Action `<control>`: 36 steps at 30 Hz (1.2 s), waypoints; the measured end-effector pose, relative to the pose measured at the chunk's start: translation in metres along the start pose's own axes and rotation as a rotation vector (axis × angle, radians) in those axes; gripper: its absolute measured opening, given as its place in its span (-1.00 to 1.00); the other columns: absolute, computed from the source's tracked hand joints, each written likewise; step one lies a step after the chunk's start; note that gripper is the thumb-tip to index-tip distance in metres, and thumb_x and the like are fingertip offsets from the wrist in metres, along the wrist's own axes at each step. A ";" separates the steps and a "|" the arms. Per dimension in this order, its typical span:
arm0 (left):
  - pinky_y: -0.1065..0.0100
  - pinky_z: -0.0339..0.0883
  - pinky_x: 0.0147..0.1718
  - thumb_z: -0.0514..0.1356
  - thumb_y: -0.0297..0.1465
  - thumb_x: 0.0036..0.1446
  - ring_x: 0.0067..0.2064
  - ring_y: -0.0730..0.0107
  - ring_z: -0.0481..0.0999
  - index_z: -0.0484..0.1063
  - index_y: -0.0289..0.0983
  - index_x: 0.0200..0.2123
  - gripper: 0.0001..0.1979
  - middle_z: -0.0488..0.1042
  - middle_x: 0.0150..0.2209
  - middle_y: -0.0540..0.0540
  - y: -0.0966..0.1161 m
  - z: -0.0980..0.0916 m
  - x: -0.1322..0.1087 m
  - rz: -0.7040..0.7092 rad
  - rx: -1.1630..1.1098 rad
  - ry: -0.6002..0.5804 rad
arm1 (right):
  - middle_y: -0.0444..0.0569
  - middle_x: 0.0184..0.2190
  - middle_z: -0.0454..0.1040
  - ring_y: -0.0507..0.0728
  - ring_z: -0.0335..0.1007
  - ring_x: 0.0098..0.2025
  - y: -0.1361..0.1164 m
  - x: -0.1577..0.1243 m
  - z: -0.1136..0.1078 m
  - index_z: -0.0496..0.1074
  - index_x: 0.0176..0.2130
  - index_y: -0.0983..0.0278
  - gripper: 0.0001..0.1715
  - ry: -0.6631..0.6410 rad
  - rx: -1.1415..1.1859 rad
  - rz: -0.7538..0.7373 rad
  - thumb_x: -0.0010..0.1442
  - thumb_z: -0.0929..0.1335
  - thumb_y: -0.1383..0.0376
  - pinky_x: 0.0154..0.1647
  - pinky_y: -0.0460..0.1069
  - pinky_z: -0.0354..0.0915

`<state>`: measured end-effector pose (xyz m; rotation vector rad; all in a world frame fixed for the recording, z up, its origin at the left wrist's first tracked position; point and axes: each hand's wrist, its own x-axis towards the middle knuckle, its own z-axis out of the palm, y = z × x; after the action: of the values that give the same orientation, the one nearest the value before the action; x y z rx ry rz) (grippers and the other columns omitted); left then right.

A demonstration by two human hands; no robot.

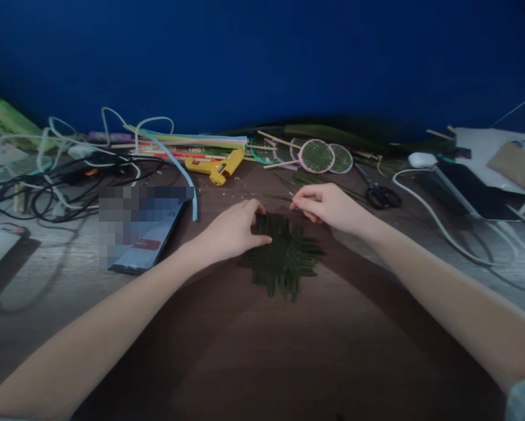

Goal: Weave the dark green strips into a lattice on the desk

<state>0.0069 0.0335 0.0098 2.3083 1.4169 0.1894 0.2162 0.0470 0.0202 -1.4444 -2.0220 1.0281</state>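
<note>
A dark green square of woven leaf strips (284,257) lies flat on the brown table, its strip ends sticking out unevenly on all sides. My left hand (234,228) rests at its upper left, with the thumb reaching over the weave and set apart from the curved fingers. Beyond the upper right corner is my right hand (319,203), thumb and fingers closed in a pinch. What sits in that pinch, if anything, is too small to make out. Loose thin leaf strips (345,190) lie just behind the right hand.
At the back are a yellow glue gun (216,166), round woven fans (316,156) on sticks, and black scissors (379,196). A phone (151,234) and tangled cables (47,187) lie left. To the right is another dark device (475,190) with a white cable.
</note>
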 end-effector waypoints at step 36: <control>0.22 0.27 -0.19 0.29 -0.31 -0.11 -0.18 0.28 0.31 0.14 -0.21 -0.21 -0.57 0.14 -0.24 -0.03 0.007 0.000 -0.006 0.070 0.077 0.149 | -0.15 -0.60 0.35 -0.02 0.17 -0.53 -0.004 -0.003 0.002 0.44 -0.47 0.30 -0.74 -0.087 -0.233 -0.034 0.10 0.25 0.24 -0.46 -0.09 0.02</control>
<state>0.0101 0.0249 0.0131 2.4533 1.4377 0.3392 0.2130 0.0433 0.0220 -1.4958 -2.2845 0.8785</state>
